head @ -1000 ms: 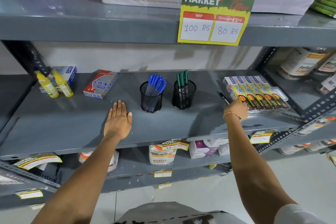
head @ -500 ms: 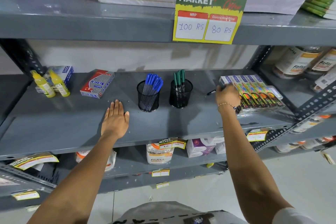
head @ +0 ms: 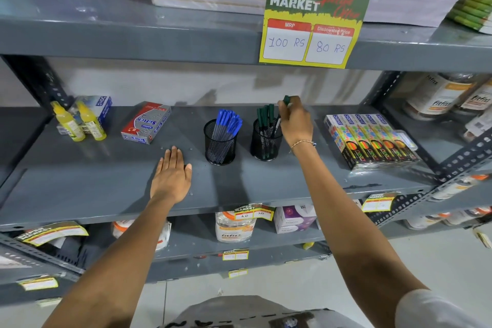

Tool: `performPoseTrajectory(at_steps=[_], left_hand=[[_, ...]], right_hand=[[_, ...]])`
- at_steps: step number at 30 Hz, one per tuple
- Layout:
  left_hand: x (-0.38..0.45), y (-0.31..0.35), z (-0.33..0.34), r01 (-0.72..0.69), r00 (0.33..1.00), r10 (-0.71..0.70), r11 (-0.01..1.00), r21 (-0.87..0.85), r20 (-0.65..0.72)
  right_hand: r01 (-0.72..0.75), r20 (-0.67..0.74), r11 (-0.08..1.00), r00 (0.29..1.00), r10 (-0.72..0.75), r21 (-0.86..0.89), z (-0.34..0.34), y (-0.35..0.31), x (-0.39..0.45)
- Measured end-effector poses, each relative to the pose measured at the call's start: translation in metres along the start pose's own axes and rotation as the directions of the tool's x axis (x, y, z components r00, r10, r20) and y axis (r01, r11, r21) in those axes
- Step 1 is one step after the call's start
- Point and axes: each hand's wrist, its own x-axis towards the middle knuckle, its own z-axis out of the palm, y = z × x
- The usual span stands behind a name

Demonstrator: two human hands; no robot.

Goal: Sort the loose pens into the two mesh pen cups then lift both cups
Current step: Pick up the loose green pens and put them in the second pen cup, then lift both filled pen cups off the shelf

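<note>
Right hand (head: 296,125) pinches a green-capped pen (head: 286,100) by its upper end, fingers closed around it, tip angled down toward the right mesh cup (head: 266,142), which already holds several green pens. Left hand (head: 171,176) lies flat and open on the grey metal shelf (head: 93,181), fingers together, gripping nothing, just beside the left mesh cup (head: 220,145) full of blue-capped pens (head: 226,121).

Pens like these look light, stiff and smooth, so a fingertip pinch near the cap should do. Both cups are black wire mesh, cylindrical and thin-walled; probably light but top-heavy with leaning pens, so each is best wrapped around its wall, low down, and lifted level.
</note>
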Motion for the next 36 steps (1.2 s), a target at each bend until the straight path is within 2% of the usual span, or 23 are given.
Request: performPoseTrajectory(at_steps=[6, 14, 17, 19, 21, 23, 24, 26, 28, 32, 34, 36], left_hand=[[0.001, -0.001, 0.001, 0.002, 1.000, -0.002, 1.000, -0.007, -0.003], [0.001, -0.003, 0.003, -0.005, 1.000, 0.005, 1.000, 0.002, -0.017], [0.001, -0.004, 0.005, -0.005, 1.000, 0.005, 1.000, -0.006, -0.016], [0.002, -0.005, 0.003, -0.007, 1.000, 0.007, 0.999, -0.040, 0.002], [0.003, -0.001, -0.004, 0.024, 1.000, -0.022, 0.983, -0.182, 0.011], [0.007, 0.006, -0.025, 0.088, 0.993, -0.113, 0.890, -0.447, -0.030], [0.013, 0.010, -0.038, 0.095, 0.985, -0.158, 0.824, -0.558, -0.065], [0.026, 0.026, -0.069, 0.030, 0.972, -0.175, 0.757, -0.653, -0.159], [0.040, 0.049, -0.099, -0.068, 0.980, -0.075, 0.743, -0.666, -0.183], [0.055, 0.092, -0.117, -0.240, 0.970, 0.219, 0.803, -0.545, -0.105], [0.060, 0.103, -0.112, -0.231, 0.967, 0.252, 0.790, -0.568, -0.043], [0.065, 0.106, -0.106, -0.259, 0.958, 0.283, 0.794, -0.550, -0.044]], right_hand=[[-0.114, 0.108, 0.988, 0.986, 0.125, -0.101, 0.017, 0.003, -0.005], [-0.123, 0.178, 0.971, 0.971, 0.161, -0.205, 0.015, 0.005, -0.003], [-0.145, 0.175, 0.971, 0.968, 0.179, -0.188, 0.012, 0.004, -0.005], [-0.193, 0.147, 0.975, 0.967, 0.208, -0.115, 0.010, 0.001, -0.006], [-0.224, 0.078, 0.974, 0.972, 0.221, 0.029, 0.009, -0.005, -0.012], [-0.223, 0.021, 0.961, 0.975, 0.223, 0.165, 0.012, -0.020, -0.027], [-0.224, 0.027, 0.950, 0.974, 0.223, 0.219, 0.018, -0.027, -0.036], [-0.253, 0.124, 0.921, 0.966, 0.226, 0.295, 0.031, -0.044, -0.052], [-0.255, 0.207, 0.923, 0.958, 0.199, 0.289, 0.044, -0.058, -0.060], [-0.242, 0.187, 0.949, 0.961, 0.205, 0.203, 0.056, -0.070, -0.049], [-0.181, 0.166, 0.970, 0.974, 0.154, 0.163, 0.059, -0.071, -0.044], [-0.143, 0.149, 0.978, 0.982, 0.120, 0.149, 0.062, -0.069, -0.040]])
